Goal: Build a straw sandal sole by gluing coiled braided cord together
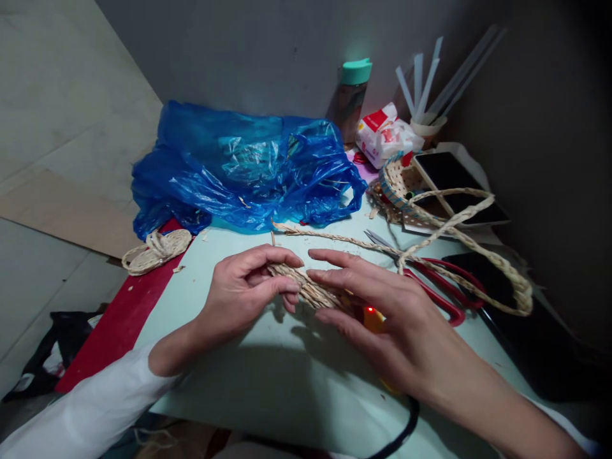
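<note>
1. Left hand [239,280]: thumb and fingers clamped on the tan braided-straw bundle [315,293] above the pale-green counter [186,287]; its long axis slants down rightward.
2. Right hand [401,309]: fingers spread apart near its lower end.
3. Beyond, red-handled scissors [428,291].

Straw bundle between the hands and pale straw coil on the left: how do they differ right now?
The straw bundle is in the left hand, while the straw coil lies by the red strip, untouched.
The straw bundle is partly hidden by fingers; the straw coil shows no hand over it.
The straw bundle shows strands side by side, whereas the straw coil shows rounded loops.
Both look like tan, straw-like fibre.
</note>
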The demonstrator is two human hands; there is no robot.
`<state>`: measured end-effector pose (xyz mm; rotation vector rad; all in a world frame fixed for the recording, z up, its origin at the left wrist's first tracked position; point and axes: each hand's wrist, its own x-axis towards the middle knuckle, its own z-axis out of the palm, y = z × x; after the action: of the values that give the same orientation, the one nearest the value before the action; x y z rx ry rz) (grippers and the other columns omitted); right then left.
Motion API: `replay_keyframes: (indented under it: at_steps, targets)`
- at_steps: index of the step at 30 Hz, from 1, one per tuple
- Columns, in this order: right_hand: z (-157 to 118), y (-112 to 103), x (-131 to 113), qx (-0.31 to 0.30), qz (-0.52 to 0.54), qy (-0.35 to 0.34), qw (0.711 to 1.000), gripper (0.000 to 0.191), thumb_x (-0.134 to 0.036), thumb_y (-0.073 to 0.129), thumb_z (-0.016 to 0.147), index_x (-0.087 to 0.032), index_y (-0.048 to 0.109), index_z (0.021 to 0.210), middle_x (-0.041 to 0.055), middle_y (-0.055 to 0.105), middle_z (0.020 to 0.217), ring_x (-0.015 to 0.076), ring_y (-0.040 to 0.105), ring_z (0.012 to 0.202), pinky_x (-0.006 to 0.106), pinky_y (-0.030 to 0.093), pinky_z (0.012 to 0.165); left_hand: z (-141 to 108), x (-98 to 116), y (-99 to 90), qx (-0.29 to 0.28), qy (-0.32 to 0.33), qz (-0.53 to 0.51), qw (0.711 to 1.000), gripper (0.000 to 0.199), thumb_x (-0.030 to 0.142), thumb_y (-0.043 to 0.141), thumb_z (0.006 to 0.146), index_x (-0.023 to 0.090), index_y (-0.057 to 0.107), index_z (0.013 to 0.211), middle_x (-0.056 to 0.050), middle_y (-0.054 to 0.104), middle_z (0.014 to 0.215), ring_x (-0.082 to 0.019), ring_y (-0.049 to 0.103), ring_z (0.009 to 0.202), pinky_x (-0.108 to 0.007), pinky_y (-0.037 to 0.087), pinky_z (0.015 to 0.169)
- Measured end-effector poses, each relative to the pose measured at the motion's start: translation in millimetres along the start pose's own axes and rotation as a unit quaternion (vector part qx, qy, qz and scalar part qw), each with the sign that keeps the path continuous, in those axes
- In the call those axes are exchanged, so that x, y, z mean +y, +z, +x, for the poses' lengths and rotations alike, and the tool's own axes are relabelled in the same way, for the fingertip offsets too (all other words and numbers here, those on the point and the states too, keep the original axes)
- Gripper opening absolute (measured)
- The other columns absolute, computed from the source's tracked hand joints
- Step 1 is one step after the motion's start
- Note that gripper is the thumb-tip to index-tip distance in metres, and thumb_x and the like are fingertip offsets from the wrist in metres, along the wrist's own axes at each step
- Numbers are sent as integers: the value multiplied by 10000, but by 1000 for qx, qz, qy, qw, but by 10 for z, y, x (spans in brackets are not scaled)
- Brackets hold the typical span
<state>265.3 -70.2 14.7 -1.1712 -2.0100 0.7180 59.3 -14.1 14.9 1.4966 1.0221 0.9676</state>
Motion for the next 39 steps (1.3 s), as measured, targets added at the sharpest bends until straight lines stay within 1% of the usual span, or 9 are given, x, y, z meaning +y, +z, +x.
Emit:
replay_keyframes:
  at_steps: [5, 9, 19, 21, 24, 26, 30, 35, 39]
  targets:
    - [-52, 73, 52, -5, -67, -49, 997, 486, -283, 649, 945, -176, 487, 1392, 69, 424, 1535, 217, 438, 1372, 388, 423, 1124, 15, -5, -14, -9, -52, -32, 998, 181, 82, 755, 750, 156, 696, 905, 44, 727, 549, -141, 707, 482, -197, 612, 526]
    - [-37, 145, 72, -4, -128, -60, 990, 495, -238, 613, 942, -151, 439, 1398, 88, 365, 1568, 298, 486, 1277, 497, 485, 1018, 32, -45, -30, -29, -63, -78, 995, 202, 114, 766, 766, 151, 678, 944, 36, 730, 564, -142, 698, 478, -218, 615, 521]
    - [-13, 260, 143, 72, -213, -100, 969, 386, -177, 541, 944, -142, 441, 1315, 105, 416, 1539, 263, 617, 1112, 412, 581, 851, 26, -68, -54, -76, -58, -92, 991, 200, 97, 729, 799, 169, 651, 968, 42, 717, 573, -135, 684, 480, -211, 573, 516]
    - [-20, 260, 134, 73, -236, -100, 964, 377, -168, 523, 953, -135, 433, 1317, 114, 399, 1549, 276, 610, 1146, 415, 584, 856, 47, -64, -80, -87, -35, -36, 995, 210, 94, 740, 790, 186, 659, 961, 42, 730, 653, -126, 695, 549, -205, 566, 560]
    - [-17, 255, 131, 64, -267, -109, 955, 353, -174, 485, 977, -123, 435, 1322, 119, 349, 1577, 277, 608, 1142, 427, 581, 872, 81, -52, -114, -82, 63, 89, 991, 289, 80, 816, 708, 211, 699, 937, 34, 730, 886, -114, 684, 793, -185, 532, 718]
    - [-8, 247, 136, 49, -269, -117, 955, 337, -186, 459, 995, -120, 445, 1324, 124, 325, 1588, 261, 615, 1109, 428, 580, 878, 93, -49, -123, -84, 117, 142, 979, 281, 89, 824, 710, 218, 709, 931, 36, 705, 933, -110, 641, 864, -186, 500, 778]
    - [9, 183, 151, 47, -251, -117, 960, 480, -212, 517, 982, -108, 379, 1430, 118, 296, 1602, 262, 577, 1183, 439, 549, 973, 85, -65, -116, -91, 127, 142, 977, 238, 72, 767, 776, 231, 711, 945, 40, 691, 908, -99, 622, 841, -183, 489, 756]
    - [-5, -8, 143, 22, -191, -101, 976, 622, -301, 611, 957, -63, 360, 1474, 138, 401, 1543, 250, 491, 1325, 399, 490, 1067, 48, -58, -99, -117, 78, 44, 989, 247, 77, 726, 817, 273, 755, 964, 46, 688, 906, -78, 646, 695, -165, 548, 644]
    - [-16, -91, 129, 3, -150, -79, 986, 607, -379, 639, 952, -94, 421, 1442, 140, 593, 1353, 248, 605, 1162, 376, 555, 914, 33, -21, -95, -111, 43, -9, 993, 335, 56, 734, 795, 321, 776, 995, 66, 715, 944, -58, 663, 587, -146, 576, 571]
